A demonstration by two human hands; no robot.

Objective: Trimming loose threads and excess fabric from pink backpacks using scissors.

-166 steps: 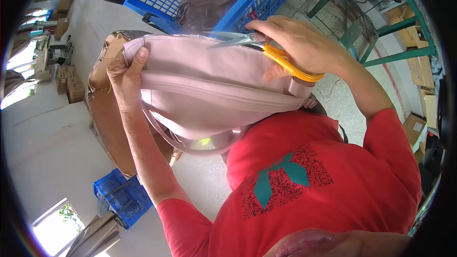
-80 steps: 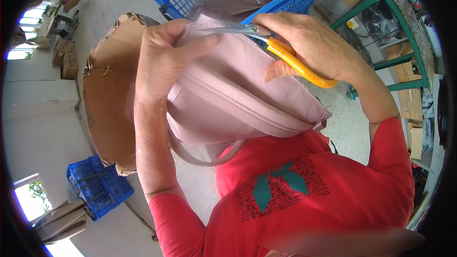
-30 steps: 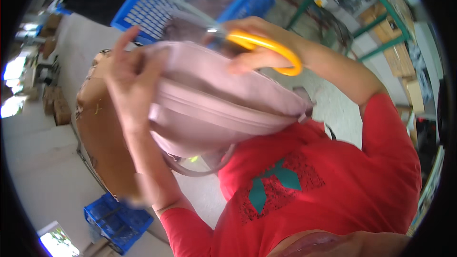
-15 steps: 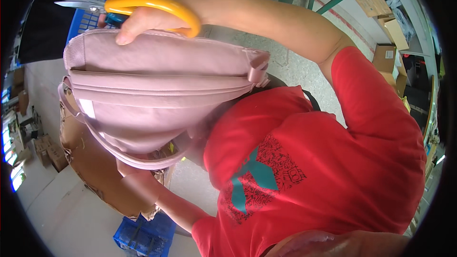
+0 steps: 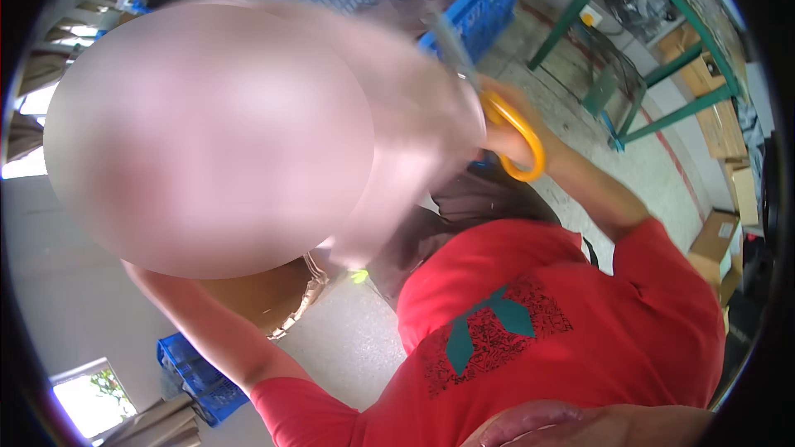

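Note:
A pink fabric bag [image 5: 410, 136] is lifted in front of me, large and heavily smeared, so its straps and seams cannot be made out. My left forearm [image 5: 199, 314] reaches up behind its lower left side, and the bag hides the hand and its fingers. At the bag's right edge, my right hand [image 5: 507, 132] is closed around scissors [image 5: 534, 149] with yellow-orange handles. Their blurred blades point up and left, past the bag's upper right edge. Whether the right fingers also grip the bag cannot be seen.
A blue plastic crate [image 5: 489, 21] with dark material inside stands beyond the bag. Below the bag is an open cardboard box [image 5: 257, 294]; a smaller blue crate [image 5: 203, 381] sits at lower left. A green-framed table [image 5: 679, 8] and cardboard boxes [image 5: 716, 244] are on the right.
The bag has come up and swung leftward, now looming larger. My right hand, still holding the scissors, has moved right and down from the bag's top edge. My left forearm has shifted left.

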